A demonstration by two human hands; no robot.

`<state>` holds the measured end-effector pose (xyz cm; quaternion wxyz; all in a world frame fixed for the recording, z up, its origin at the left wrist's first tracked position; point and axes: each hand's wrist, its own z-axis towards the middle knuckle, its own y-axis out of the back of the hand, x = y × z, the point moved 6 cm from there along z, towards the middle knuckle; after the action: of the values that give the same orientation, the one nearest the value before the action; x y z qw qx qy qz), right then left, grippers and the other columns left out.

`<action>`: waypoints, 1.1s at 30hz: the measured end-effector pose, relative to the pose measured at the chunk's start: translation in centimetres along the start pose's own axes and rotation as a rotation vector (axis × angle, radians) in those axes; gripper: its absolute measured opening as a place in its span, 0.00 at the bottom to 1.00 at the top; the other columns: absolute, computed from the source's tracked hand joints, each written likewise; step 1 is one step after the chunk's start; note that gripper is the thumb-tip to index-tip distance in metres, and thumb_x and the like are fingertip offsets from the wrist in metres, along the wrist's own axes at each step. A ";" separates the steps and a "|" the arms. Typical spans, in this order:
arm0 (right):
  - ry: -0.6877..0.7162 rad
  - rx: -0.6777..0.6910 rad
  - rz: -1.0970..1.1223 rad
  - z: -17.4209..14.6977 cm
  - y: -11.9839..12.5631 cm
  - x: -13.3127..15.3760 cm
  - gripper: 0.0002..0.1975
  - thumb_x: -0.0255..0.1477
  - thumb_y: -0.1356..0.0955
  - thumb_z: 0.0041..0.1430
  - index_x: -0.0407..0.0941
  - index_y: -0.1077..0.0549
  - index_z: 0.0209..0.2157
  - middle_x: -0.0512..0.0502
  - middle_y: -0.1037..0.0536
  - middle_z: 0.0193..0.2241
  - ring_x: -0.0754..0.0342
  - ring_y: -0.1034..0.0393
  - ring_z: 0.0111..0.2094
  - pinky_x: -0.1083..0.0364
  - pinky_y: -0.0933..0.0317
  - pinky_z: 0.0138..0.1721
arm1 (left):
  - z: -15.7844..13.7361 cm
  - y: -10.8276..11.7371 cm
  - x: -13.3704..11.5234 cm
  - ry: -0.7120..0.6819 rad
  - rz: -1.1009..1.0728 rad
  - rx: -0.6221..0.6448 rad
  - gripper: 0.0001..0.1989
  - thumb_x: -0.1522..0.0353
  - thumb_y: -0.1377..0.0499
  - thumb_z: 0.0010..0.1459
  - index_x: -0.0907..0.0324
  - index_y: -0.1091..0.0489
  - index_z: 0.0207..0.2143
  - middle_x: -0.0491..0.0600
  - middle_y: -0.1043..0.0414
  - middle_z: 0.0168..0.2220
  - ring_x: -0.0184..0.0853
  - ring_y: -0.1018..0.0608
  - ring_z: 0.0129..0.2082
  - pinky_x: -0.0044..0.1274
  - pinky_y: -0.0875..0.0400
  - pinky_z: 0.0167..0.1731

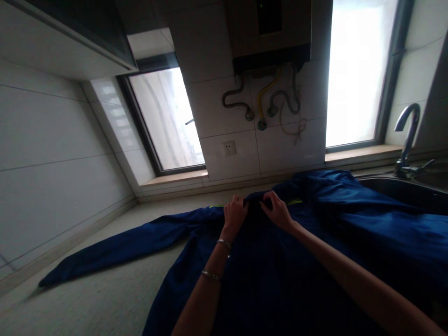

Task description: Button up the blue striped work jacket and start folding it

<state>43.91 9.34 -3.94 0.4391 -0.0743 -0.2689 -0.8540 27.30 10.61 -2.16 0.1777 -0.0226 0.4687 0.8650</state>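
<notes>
A dark blue long-sleeved jacket [259, 275] lies spread over the countertop, with thin yellow-green strips near its shoulders. One sleeve stretches out to the left; the other side bunches toward the sink on the right. My left hand [235, 212], with two bracelets on its wrist, has its fingers curled over the collar edge. A short way to the right, my right hand [276, 209] pinches the same collar between thumb and fingers. Fabric between the two hands is dark and its folds are hard to make out.
The pale countertop [122, 289] runs along a tiled wall. At right, a sink [378, 184] with a chrome faucet [408, 135] adjoins the jacket. A water heater [271, 32] with hoses hangs above, between two windows. A wall socket [229, 148] sits below, and a cabinet [66, 42] overhangs the left.
</notes>
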 end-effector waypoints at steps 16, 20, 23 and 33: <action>0.007 0.309 -0.039 -2.8 -6.5 -1.4 0.11 0.26 0.36 0.60 0.43 0.30 0.45 0.42 0.29 0.45 0.52 0.33 0.45 0.52 0.38 0.48 | 2.3 2.0 -0.9 -0.002 -0.198 -0.106 0.23 0.72 0.51 0.59 0.60 0.39 0.58 0.54 0.26 0.45 0.37 0.23 0.42 0.26 0.33 0.46; 0.237 0.404 -0.236 -2.3 -6.1 0.5 0.10 0.18 0.38 0.59 0.42 0.28 0.35 0.42 0.27 0.37 0.50 0.34 0.43 0.52 0.36 0.44 | 5.8 3.3 -0.1 0.007 -0.142 -0.049 0.25 0.75 0.47 0.53 0.62 0.35 0.55 0.56 0.27 0.46 0.39 0.25 0.46 0.25 0.35 0.48; 0.360 0.476 -0.394 -2.2 -5.9 2.0 0.09 0.18 0.38 0.57 0.42 0.29 0.33 0.41 0.28 0.37 0.49 0.34 0.40 0.53 0.36 0.36 | 8.1 3.7 1.1 0.075 -0.198 -0.072 0.23 0.76 0.46 0.49 0.66 0.31 0.50 0.58 0.28 0.47 0.39 0.27 0.49 0.24 0.36 0.49; 0.124 0.265 -0.078 -1.9 -4.6 2.0 0.11 0.31 0.38 0.60 0.42 0.35 0.44 0.44 0.29 0.37 0.55 0.32 0.32 0.57 0.38 0.33 | 9.8 1.7 2.1 0.175 -0.507 0.098 0.16 0.73 0.49 0.48 0.65 0.23 0.35 0.47 0.31 0.20 0.29 0.29 0.22 0.19 0.37 0.24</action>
<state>39.26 9.06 -6.64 0.4276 0.0478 -0.3544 -0.8303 26.02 18.42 4.26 0.3483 -0.2053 0.5030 0.7639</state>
